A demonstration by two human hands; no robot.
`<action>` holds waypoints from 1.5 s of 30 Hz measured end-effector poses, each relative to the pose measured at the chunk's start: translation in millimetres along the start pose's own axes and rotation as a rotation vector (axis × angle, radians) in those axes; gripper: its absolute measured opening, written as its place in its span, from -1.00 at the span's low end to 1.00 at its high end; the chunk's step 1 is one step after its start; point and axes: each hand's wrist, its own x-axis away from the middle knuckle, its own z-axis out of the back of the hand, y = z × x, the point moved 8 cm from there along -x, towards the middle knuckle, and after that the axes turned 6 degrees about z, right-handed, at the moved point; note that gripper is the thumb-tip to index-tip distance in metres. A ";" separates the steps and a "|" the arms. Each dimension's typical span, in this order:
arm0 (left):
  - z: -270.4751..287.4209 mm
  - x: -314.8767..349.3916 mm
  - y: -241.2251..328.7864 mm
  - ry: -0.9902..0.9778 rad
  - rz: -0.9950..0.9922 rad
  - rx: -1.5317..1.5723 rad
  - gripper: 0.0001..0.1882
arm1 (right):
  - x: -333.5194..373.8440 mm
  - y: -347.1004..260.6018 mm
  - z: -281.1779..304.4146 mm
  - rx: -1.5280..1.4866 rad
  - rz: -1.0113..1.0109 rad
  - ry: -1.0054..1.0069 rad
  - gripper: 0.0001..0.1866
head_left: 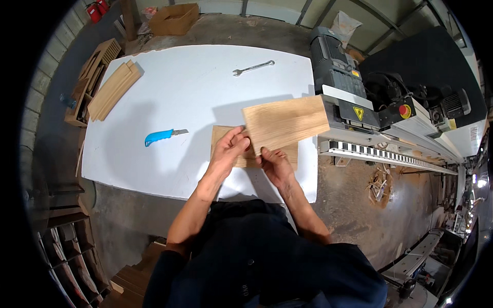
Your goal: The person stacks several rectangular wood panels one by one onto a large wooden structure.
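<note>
A light wooden board (287, 120) is held up at a tilt above the white tabletop. My right hand (276, 165) grips its lower left corner, thumb on the upper face and fingers beneath. At the board's left edge, the curled fingers and thumb of my left hand (227, 152) close on it; their tips are partly hidden. Under my hands a second wooden board (221, 134) lies flat on the table, partly covered by the raised one. To the left of it rests a utility knife (160, 137) with a blue handle and its blade out.
The white table (169, 82) also carries a combination wrench (253, 68) at the back and a stack of wooden strips (114, 91) at far left. A machine with a motor (334, 59) and a rail (390, 156) stands close on the right. Behind the table is a cardboard box (173, 20).
</note>
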 end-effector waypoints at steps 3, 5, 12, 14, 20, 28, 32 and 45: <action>4.4 -2.8 1.6 -0.010 -0.007 -0.014 -0.69 | 9.9 21.0 -11.4 0.090 -0.035 -0.084 -0.93; 7.4 7.6 9.9 0.007 -0.010 0.111 -0.73 | 13.6 21.3 -17.8 0.163 -0.048 -0.081 -0.91; 29.9 30.0 39.7 -0.037 -0.190 0.131 -0.74 | 1.1 -21.9 -24.1 0.358 0.063 -0.093 -0.80; 33.7 42.5 57.2 -0.014 -0.270 0.008 -0.73 | -7.6 -51.8 -17.9 0.241 0.184 -0.070 -0.71; 30.2 72.5 101.5 0.007 -0.657 -0.442 -0.68 | 6.7 -99.3 -45.3 -0.218 0.258 -0.029 -0.04; 31.5 89.9 114.1 0.227 -0.785 -0.640 -0.57 | 10.2 -117.3 -54.1 -0.259 0.280 -0.234 -0.03; 33.4 94.7 120.1 0.249 -0.795 -0.611 -0.47 | 9.8 -115.2 -42.2 -0.156 0.367 -0.258 -0.11; 45.9 85.8 98.3 0.088 -0.411 -0.192 -0.55 | 5.7 -111.7 -9.9 -0.163 0.459 -0.173 -0.22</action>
